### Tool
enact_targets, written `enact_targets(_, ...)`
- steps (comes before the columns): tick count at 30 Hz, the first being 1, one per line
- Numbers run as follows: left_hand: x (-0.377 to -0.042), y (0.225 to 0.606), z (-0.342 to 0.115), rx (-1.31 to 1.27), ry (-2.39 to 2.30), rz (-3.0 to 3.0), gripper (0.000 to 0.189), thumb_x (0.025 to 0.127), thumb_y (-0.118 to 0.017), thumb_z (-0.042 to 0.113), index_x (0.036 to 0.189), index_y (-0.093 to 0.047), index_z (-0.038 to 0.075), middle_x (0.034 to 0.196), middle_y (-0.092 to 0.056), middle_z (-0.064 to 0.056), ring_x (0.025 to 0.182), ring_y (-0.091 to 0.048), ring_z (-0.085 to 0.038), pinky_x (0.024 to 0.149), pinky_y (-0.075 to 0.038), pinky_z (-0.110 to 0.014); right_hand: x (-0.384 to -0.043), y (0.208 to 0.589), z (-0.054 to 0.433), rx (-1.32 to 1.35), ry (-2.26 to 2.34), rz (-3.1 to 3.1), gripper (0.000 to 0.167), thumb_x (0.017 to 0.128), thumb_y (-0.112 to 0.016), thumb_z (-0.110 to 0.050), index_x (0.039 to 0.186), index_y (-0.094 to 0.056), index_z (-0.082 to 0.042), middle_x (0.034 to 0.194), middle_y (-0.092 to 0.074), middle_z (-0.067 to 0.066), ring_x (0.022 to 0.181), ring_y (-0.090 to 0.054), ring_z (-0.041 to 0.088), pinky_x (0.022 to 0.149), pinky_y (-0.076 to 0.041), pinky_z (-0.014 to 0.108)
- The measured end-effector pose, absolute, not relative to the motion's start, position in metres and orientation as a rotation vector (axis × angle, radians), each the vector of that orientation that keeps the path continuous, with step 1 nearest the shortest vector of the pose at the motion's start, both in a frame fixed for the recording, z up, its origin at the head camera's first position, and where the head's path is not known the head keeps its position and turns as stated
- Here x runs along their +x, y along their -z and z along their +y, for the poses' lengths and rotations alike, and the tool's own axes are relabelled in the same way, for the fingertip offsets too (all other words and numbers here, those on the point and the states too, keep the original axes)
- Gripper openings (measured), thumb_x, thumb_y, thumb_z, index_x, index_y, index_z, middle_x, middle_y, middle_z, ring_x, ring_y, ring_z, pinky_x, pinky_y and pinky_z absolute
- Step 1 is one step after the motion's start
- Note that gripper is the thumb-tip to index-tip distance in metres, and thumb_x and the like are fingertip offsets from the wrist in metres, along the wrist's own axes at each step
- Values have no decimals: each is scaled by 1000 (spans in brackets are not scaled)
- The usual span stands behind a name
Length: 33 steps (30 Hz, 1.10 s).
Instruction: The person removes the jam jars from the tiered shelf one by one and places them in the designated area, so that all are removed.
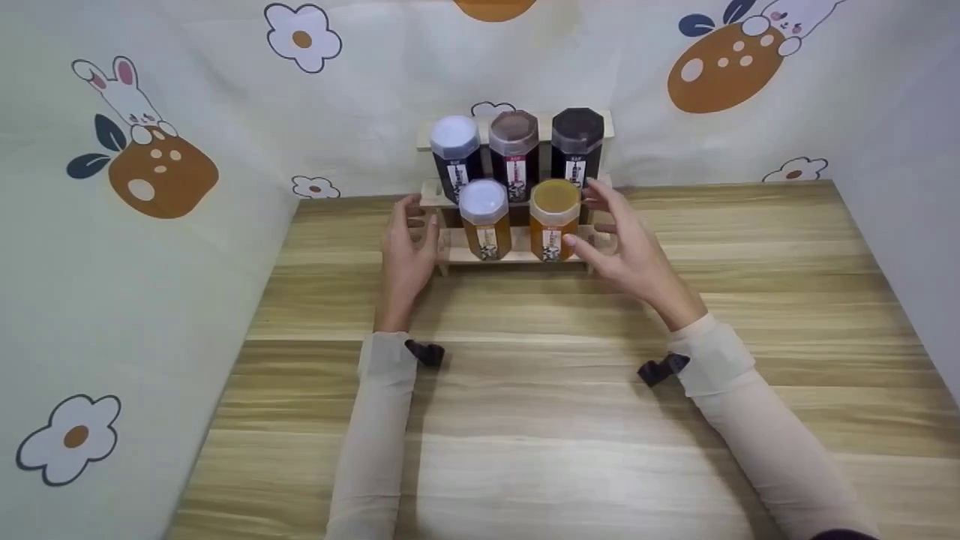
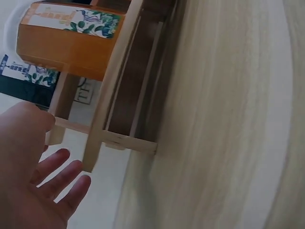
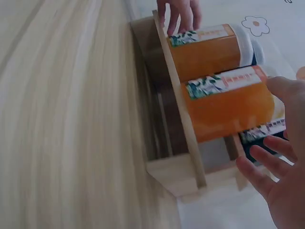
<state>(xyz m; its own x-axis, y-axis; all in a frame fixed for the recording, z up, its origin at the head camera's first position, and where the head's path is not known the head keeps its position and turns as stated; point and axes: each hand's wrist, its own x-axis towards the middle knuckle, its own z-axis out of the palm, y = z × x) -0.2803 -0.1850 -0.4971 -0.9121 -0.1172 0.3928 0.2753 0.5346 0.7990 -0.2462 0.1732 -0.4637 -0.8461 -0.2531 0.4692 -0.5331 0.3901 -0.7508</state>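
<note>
Head view finds the right hand [image 1: 630,251] with fingers parted and slightly bent, its thumb [image 1: 585,249] at the front of the right jar [image 1: 553,225]. No grip is seen; whether the thumb touches the jar or is just beside it, I cannot tell. The left hand [image 1: 409,251] is loosely spread at the left end of the rack [image 1: 520,257] and has hold of nothing visible; contact with the wood is unclear.

The right jar stands upright on the lower shelf, near but apart from the left jar [image 1: 487,232]. Three dark jars [image 1: 516,169] stand on the tier behind. All rests on the table [image 1: 525,420].

Handling, as judged: the right jar looks filled, so likely heavy for its size, stiff and smooth enough to slip. Glass or plastic is undetermined; treat as breakable. Sound hold: round the faceted body, thumb and fingers on opposite flats, below the yellow lid [image 1: 556,195]. The rack should be light and rigid, best taken at both ends and kept level.

Views compared: right wrist shows a gap between the right jar's body and the lower fingers, hidden from above. Left wrist alone shows printed letters [image 2: 85,93] behind the rack. Only the head view shows all five lids.
</note>
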Motion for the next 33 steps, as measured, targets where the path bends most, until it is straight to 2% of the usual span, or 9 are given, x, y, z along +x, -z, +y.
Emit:
enact_targets(6, -282, 515, -185, -40, 1519, -2312, 47, 102, -72, 8, 146, -56, 3, 124, -71, -17, 112, -71, -27, 98, -62, -36, -250, 473, 152, 613, -1501, -2380, 88, 92, -89, -34, 164, -42, -15, 149, -61, 13, 132, -62, 27, 110, -58, 49)
enact_targets(11, -282, 527, -191, 65, 1579, -2299, 31, 100, -78, 20, 125, -73, 3, 112, -77, -13, 97, -75, -22, 84, -61, -25, -251, 478, 146, 542, -1559, -2382, 94, 87, -94, -34, 162, -43, -13, 147, -58, 12, 128, -62, 26, 109, -59, 46)
enact_targets(15, -280, 528, -191, 103, 1650, -2258, 27, 99, -81, 23, 116, -76, 3, 107, -78, -13, 89, -76, -18, 72, -59, -19, -253, 482, 145, 523, -1558, -2395, 95, 82, -98, -30, 158, -45, -10, 144, -61, 12, 127, -63, 26, 110, -59, 43)
enact_targets(19, -279, 528, -188, 116, 1714, -2238, 25, 100, -80, 23, 116, -76, 4, 106, -78, -14, 86, -77, -17, 62, -62, -24, -253, 484, 146, 506, -1548, -2414, 95, 79, -100, -26, 156, -47, -8, 146, -62, 13, 129, -64, 27, 112, -58, 43)
enact_targets(22, -278, 527, -186, 152, 1741, -2227, 24, 101, -79, 24, 115, -76, 5, 106, -78, -13, 84, -77, -17, 58, -64, -29, -255, 486, 146, 504, -1550, -2421, 94, 80, -99, -27, 156, -47, -8, 146, -63, 14, 131, -65, 29, 112, -58, 43)
enact_targets(33, -275, 528, -184, 238, 1739, -2237, 28, 104, -75, 29, 118, -74, 6, 108, -75, -10, 78, -74, -15, 59, -65, -33, -260, 489, 145, 450, -1611, -2433, 92, 79, -99, -30, 153, -50, -6, 148, -63, 14, 132, -67, 31, 114, -56, 42)
